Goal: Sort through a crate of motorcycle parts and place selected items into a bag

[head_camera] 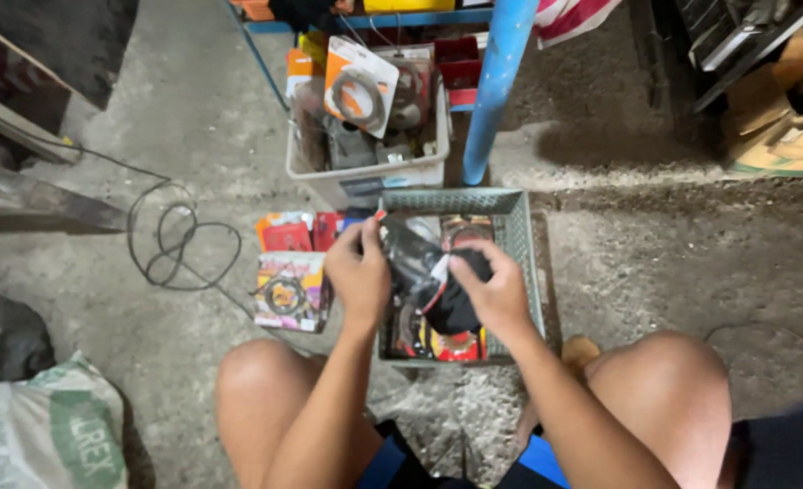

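Both my hands hold a black part in a clear plastic bag (424, 272) above a grey-green mesh basket (519, 244) on the concrete floor. My left hand (358, 270) pinches the bag's upper left edge. My right hand (497, 288) grips the dark bundle at its right side. Under the bag the basket holds several red and yellow packaged parts (451, 346). My bare knees frame the basket at the bottom of the view.
A white plastic bin (365, 181) full of packaged parts stands behind the basket, beside a blue post (497, 81). Colourful packets (288, 290) lie on the floor left of the basket. A black cable (180, 244) coils at left; a sack (48, 435) lies at lower left.
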